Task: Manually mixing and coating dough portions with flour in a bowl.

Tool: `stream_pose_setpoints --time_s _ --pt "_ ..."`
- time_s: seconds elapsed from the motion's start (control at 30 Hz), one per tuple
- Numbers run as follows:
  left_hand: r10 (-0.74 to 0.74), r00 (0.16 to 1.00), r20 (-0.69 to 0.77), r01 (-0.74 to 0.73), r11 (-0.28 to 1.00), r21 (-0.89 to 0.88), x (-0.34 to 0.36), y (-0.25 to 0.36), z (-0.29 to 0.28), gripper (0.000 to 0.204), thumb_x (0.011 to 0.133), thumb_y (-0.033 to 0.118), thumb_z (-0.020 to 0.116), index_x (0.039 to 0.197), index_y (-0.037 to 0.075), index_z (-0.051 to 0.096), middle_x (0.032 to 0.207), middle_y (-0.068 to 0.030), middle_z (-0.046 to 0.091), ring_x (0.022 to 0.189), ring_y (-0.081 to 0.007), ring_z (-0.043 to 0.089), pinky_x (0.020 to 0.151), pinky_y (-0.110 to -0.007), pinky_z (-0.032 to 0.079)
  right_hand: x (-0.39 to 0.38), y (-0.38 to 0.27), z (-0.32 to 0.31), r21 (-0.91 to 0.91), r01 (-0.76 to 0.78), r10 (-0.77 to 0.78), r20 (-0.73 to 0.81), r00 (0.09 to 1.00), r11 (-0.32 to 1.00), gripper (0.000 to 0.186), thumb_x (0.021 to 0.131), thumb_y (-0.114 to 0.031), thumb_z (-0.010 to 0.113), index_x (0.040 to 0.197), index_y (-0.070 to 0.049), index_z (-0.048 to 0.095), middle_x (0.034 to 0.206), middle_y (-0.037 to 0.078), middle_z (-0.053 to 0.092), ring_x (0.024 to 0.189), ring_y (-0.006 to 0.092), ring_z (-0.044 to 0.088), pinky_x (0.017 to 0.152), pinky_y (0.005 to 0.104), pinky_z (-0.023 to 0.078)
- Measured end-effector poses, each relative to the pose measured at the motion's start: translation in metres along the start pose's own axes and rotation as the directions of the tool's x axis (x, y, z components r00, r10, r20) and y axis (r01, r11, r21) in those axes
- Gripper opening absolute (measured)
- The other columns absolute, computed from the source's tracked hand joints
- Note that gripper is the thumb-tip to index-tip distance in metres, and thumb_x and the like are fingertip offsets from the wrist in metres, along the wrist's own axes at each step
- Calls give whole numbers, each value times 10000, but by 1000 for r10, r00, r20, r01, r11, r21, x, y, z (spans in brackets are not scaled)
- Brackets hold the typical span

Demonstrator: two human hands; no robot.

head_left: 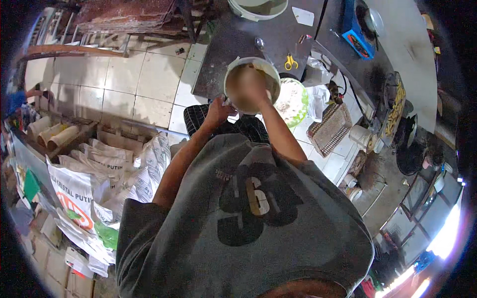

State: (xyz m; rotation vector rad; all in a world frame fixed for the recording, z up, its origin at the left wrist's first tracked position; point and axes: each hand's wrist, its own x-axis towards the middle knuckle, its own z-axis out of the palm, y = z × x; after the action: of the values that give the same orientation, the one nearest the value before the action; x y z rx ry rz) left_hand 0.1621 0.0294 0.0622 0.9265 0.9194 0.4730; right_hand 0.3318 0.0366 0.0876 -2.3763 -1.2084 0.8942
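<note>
A whitish bucket (272, 74) stands at the near edge of the dark table, just in front of me. My left hand (217, 112) is closed at its near left rim. Into the bucket reaches my right hand (256, 90); its fingers are blurred, and what they touch cannot be made out. The contents look brownish but smeared. Right of the bucket, a green-rimmed basin (304, 110) holds white powdery stuff. Yellow-handled scissors (291, 62) and a metal spoon (259, 43) lie on the table beyond.
Another pale bucket (244, 14) stands at the table's far edge. A brown perforated basket (329, 130) sits at right, past plastic bags (318, 102). White printed sacks (74, 188) fill the lower left. A blue box (358, 43) is at far right; another person's arm (32, 93) shows at left.
</note>
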Motion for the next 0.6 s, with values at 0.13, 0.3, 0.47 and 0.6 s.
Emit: stream_pose_setpoints --time_s 0.13,0.3,0.47,0.6 --pt "-48 997 -67 69 931 357 -6 19 5 301 840 275 482 831 -26 487 604 -117 600 564 -208 612 555 -332 471 -15 -16 8 -288 253 -107 438 892 924 226 686 -122 474 845 -8 588 862 226 574 824 338 558 722 415 432" --pt "-152 986 -62 164 923 348 -1 19 4 314 847 291 460 867 -21 487 614 -139 603 579 -216 619 569 -329 473 13 -4 -39 -302 564 -51 850 524 768 287 666 -164 536 919 -37 583 879 229 571 835 335 565 718 418 450" --pt "-60 998 -33 68 931 358 4 7 2 270 743 208 595 868 -13 503 687 -124 606 625 -201 603 592 -323 468 -7 6 -16 -409 397 -248 371 895 822 378 687 -171 547 1030 -14 523 957 215 555 895 368 533 764 404 437" --pt "32 999 18 -37 867 498 1 1 -2 311 775 264 554 869 -27 501 683 -155 613 629 -242 620 605 -341 467 -6 -4 -28 -187 201 -104 432 896 961 377 728 -165 531 1072 -12 511 983 226 551 927 351 530 814 394 417"
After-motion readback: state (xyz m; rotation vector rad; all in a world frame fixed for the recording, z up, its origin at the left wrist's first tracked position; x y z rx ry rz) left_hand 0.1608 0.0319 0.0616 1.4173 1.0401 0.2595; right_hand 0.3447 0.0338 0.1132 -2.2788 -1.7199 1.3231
